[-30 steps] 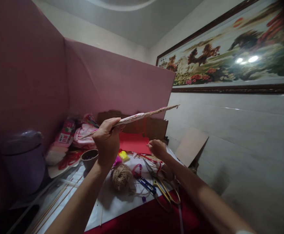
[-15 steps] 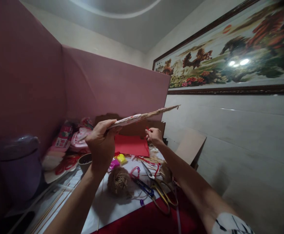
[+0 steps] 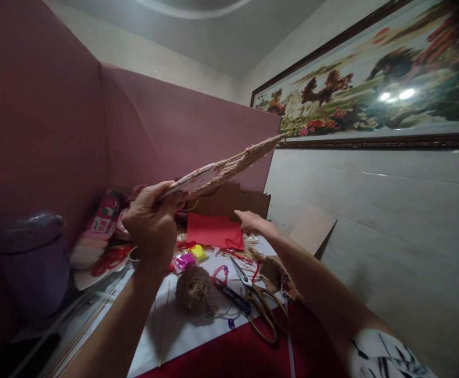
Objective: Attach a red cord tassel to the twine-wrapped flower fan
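My left hand [image 3: 152, 218] grips the near end of a flat twine-edged panel [image 3: 223, 167], thumb above and fingers beneath. The panel tilts up to the right, in the air above the table. White material with pink-red spots covers its near part; thin bare strands or sticks and rough brown twine show farther along. To the right and lower, my right hand [image 3: 255, 223] reaches out with its index finger stretched; the other fingers are partly hidden. It looks free of any object. Close below its fingertips, red thread [image 3: 235, 240] lies on a red sheet [image 3: 209, 229].
A twine ball [image 3: 193, 289], a dark-handled cutter [image 3: 233, 298] and gold-handled scissors [image 3: 258, 299] lie on the white-covered table. Yellow [image 3: 198, 253] and magenta packets [image 3: 184, 261] lie behind them. A purple bin [image 3: 32, 262] stands left, and a pink panel [image 3: 182, 126] rises behind.
The twine-edged panel has tilted up, showing more of its face. My right hand has opened from a pinch on something red, and red thread now shows on the red sheet.
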`<action>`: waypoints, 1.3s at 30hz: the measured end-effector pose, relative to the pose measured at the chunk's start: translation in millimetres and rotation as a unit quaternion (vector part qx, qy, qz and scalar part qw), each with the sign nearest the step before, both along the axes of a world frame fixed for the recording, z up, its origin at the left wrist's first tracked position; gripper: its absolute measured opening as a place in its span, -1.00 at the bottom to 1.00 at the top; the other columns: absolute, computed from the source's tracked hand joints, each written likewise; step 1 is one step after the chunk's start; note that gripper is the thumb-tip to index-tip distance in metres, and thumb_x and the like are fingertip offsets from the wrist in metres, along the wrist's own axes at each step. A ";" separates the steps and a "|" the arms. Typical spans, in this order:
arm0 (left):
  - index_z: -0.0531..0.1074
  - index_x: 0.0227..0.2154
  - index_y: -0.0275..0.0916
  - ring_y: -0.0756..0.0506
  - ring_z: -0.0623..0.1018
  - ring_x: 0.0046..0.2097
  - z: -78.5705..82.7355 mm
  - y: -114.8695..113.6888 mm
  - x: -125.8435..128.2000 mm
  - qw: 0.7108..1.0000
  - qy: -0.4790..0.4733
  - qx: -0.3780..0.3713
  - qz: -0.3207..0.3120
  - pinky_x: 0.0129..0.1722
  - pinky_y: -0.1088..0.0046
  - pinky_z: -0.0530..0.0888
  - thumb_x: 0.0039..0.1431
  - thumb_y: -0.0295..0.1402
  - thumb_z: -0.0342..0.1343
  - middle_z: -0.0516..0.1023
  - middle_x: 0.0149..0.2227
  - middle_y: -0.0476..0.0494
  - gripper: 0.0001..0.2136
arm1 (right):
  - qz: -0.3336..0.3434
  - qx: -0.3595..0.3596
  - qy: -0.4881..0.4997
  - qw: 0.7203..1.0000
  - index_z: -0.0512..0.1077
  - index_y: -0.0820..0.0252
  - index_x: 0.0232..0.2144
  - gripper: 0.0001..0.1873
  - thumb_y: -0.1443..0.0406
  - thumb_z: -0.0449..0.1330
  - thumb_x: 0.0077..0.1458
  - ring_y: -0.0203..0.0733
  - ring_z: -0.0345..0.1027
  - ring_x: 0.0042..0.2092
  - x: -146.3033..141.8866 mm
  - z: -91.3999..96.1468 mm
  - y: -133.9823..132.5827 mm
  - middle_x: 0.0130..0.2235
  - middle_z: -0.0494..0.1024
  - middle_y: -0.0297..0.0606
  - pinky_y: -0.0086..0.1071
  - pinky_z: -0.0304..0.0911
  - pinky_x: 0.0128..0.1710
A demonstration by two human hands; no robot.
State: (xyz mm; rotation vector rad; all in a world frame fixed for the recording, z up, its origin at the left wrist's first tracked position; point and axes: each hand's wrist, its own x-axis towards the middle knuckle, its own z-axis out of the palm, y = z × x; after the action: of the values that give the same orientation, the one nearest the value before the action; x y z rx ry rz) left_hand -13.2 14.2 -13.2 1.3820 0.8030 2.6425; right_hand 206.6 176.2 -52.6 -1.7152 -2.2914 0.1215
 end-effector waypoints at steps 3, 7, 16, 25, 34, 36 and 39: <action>0.53 -0.33 -0.18 -0.02 0.57 -0.39 -1.9 0.3 4.0 1.000 0.022 0.006 0.009 -0.35 0.37 0.59 0.00 -0.42 0.22 0.55 -0.39 -0.01 -0.87 | -0.004 0.024 0.004 1.000 0.35 0.19 -0.04 -0.71 0.24 0.11 0.20 -0.12 0.37 -0.07 14.7 13.0 -10.1 0.00 0.41 -0.16 -0.16 0.34 -0.12; 0.53 -0.34 -0.19 -0.01 0.57 -0.38 -5.4 1.2 10.6 0.999 0.046 0.013 0.013 -0.35 0.39 0.57 -0.01 -0.45 0.21 0.55 -0.38 0.01 -0.87 | 0.022 0.038 0.039 0.998 0.45 0.13 -0.09 -0.71 0.36 0.16 0.11 -0.20 0.44 -0.17 29.6 11.4 -26.5 -0.08 0.52 -0.24 -0.39 0.33 -0.21; 0.55 -0.33 -0.13 -0.05 0.55 -0.32 -7.4 -2.4 16.4 0.983 0.130 0.028 0.123 -0.28 0.37 0.51 -0.02 -0.43 0.24 0.58 -0.37 -0.04 -0.84 | 0.003 0.108 0.031 0.994 0.56 0.10 -0.32 -0.81 0.29 0.14 0.06 -0.22 0.41 -0.28 42.5 10.8 -54.2 -0.36 0.60 -0.33 -0.47 0.18 -0.34; 0.55 -0.33 0.01 -0.14 0.49 -0.05 -4.2 -17.6 16.7 0.949 0.222 0.088 0.205 -0.04 0.21 0.44 0.03 -0.49 0.20 0.51 -0.11 -0.08 -0.79 | -0.094 0.088 -0.037 0.991 0.55 0.12 -0.44 -0.77 0.25 0.10 0.09 -0.12 0.40 -0.31 110.2 -37.1 -130.5 -0.39 0.59 -0.20 -0.39 0.09 -0.39; 0.53 -0.23 -0.11 -0.08 0.51 -0.15 -3.2 -22.4 20.9 0.930 0.256 0.142 0.222 -0.08 0.29 0.44 0.02 -0.55 0.19 0.53 -0.23 -0.11 -0.75 | -0.076 0.036 -0.027 0.996 0.47 0.21 -0.14 -0.65 0.28 0.18 -0.04 -0.06 0.38 -0.11 146.3 -91.3 -173.7 -0.10 0.52 -0.08 -0.36 0.20 -0.14; 0.52 -0.22 -0.13 -0.09 0.51 -0.15 -2.7 -22.2 21.0 0.933 0.244 0.138 0.227 -0.09 0.26 0.44 0.01 -0.56 0.20 0.54 -0.23 -0.12 -0.73 | -0.067 0.026 -0.020 0.997 0.46 0.23 -0.16 -0.67 0.24 0.16 0.00 -0.05 0.38 -0.12 148.5 -100.3 -174.9 -0.12 0.52 -0.05 -0.34 0.21 -0.11; 0.53 -0.22 -0.12 -0.08 0.52 -0.16 -2.6 -21.8 20.7 0.936 0.236 0.134 0.225 -0.12 0.27 0.45 0.02 -0.56 0.19 0.54 -0.23 -0.12 -0.73 | -0.064 0.022 -0.001 0.998 0.42 0.33 -0.10 -0.61 0.24 0.11 0.03 -0.02 0.38 -0.11 150.5 -111.6 -171.7 -0.11 0.49 0.04 -0.29 0.23 -0.09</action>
State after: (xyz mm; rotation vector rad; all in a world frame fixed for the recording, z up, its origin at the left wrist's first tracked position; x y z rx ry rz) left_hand 7.4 -7.5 -15.8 2.2023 0.9167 2.8655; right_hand 357.1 4.5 -164.1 -1.8343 -2.1623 0.0443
